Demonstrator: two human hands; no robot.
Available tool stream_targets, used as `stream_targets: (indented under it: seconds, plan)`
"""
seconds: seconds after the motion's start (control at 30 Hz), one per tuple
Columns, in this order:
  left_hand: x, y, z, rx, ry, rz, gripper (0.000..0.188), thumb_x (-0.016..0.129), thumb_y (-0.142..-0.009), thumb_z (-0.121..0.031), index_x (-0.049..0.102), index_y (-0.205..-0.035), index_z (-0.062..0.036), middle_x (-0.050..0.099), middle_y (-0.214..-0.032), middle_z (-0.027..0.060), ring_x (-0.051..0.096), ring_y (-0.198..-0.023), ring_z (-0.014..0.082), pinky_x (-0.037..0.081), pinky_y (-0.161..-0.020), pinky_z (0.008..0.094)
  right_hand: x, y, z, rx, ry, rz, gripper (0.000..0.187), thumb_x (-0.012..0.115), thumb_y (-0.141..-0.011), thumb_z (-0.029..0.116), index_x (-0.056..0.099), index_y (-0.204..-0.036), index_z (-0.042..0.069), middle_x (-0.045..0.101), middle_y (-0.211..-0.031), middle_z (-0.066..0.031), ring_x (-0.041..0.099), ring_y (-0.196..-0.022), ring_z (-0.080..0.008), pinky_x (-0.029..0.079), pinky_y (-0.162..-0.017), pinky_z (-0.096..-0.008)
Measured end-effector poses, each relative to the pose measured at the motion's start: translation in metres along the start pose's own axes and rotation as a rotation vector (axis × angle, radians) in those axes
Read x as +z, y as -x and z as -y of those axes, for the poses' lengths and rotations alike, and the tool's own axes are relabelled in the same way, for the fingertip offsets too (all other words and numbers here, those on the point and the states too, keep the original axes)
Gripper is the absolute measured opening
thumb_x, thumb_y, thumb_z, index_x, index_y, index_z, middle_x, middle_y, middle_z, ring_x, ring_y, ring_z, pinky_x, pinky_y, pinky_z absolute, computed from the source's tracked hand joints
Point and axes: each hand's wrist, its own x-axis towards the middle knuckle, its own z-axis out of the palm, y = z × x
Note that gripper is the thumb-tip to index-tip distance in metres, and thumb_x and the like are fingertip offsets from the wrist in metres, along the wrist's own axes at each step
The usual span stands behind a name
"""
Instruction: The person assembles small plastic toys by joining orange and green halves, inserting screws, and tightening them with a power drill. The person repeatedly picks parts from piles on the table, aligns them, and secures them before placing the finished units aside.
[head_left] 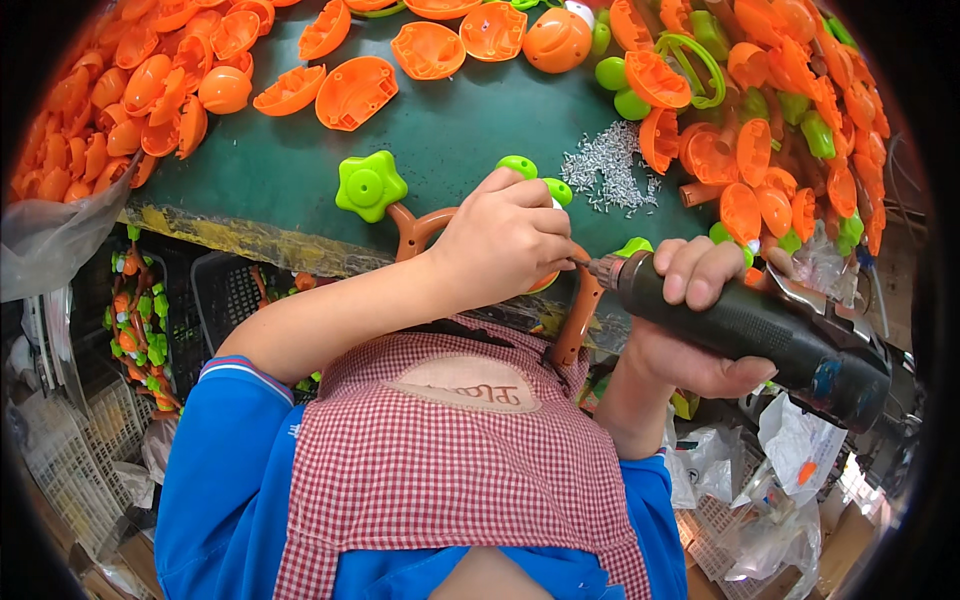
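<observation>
My right hand (700,315) is wrapped round a black power screwdriver (765,335), held nearly level above the table's near edge. Its bit points left and meets the toy close to my left fingertips. My left hand (505,240) is closed over a brown plastic toy (578,325) with curved arms, pressing it at the table edge. A green star-shaped piece (370,187) sits on the toy's left arm, and green rounded parts (518,166) show just beyond my knuckles. My fingers hide the toy's middle and any screw at the bit.
A heap of small silver screws (612,168) lies on the green tabletop (270,165). Orange half shells (357,92) line the back, with large piles at left and right, the right one mixed with green parts (818,134). Black crates (225,290) stand below at left.
</observation>
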Motion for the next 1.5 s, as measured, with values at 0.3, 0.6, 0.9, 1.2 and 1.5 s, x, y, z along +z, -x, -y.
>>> stream_targets:
  seconds: [0.3,0.6,0.9,1.2,1.5]
  plan:
    - [-0.019,0.030,0.004,-0.220,0.074,0.157,0.054,0.085,-0.057,-0.019,0.071,-0.108,-0.0131,0.064,-0.123,0.0030,0.058,-0.117,0.0284,0.049,-0.097,0.0421,0.021,0.010,0.003,0.122,0.040,0.018,0.096,0.064,-0.074,0.075,0.033,-0.137,0.010,0.055,-0.076,-0.0060,0.054,-0.065,-0.0191,0.046,-0.067,-0.0364]
    - [-0.020,0.037,0.015,-0.255,0.143,0.224,0.060,0.084,-0.059,-0.025,0.068,-0.116,-0.0214,0.059,-0.132,-0.0002,0.056,-0.121,0.0286,0.053,-0.093,0.0402,0.039,0.018,-0.004,0.348,0.292,0.167,0.083,0.069,-0.080,0.063,0.036,-0.130,0.005,0.056,-0.080,-0.0084,0.055,-0.068,-0.0196,0.048,-0.066,-0.0352]
    - [-0.016,0.040,0.027,-0.183,0.171,0.188,0.059,0.086,-0.057,-0.033,0.071,-0.113,-0.0239,0.064,-0.126,-0.0012,0.062,-0.111,0.0275,0.057,-0.082,0.0381,0.025,0.021,-0.038,0.358,0.125,0.383,0.066,0.073,-0.083,0.051,0.043,-0.123,0.007,0.056,-0.075,-0.0095,0.055,-0.062,-0.0203,0.047,-0.060,-0.0341]
    - [-0.015,0.038,0.028,-0.176,0.119,0.183,0.057,0.082,-0.059,-0.034,0.070,-0.114,-0.0254,0.062,-0.128,-0.0013,0.060,-0.114,0.0239,0.056,-0.083,0.0375,0.009,-0.010,-0.039,0.499,-0.150,0.535,0.084,0.074,-0.079,0.058,0.041,-0.137,0.007,0.056,-0.072,-0.0055,0.054,-0.060,-0.0183,0.045,-0.061,-0.0339]
    - [-0.014,0.009,0.025,-0.140,0.096,0.143,0.054,0.079,-0.070,-0.043,0.066,-0.108,-0.0071,0.059,-0.122,0.0095,0.054,-0.117,0.0294,0.048,-0.095,0.0396,-0.056,-0.033,-0.069,0.137,0.323,-0.042,0.079,0.070,-0.083,0.049,0.034,-0.126,-0.007,0.056,-0.080,-0.0108,0.055,-0.069,-0.0207,0.049,-0.067,-0.0344]
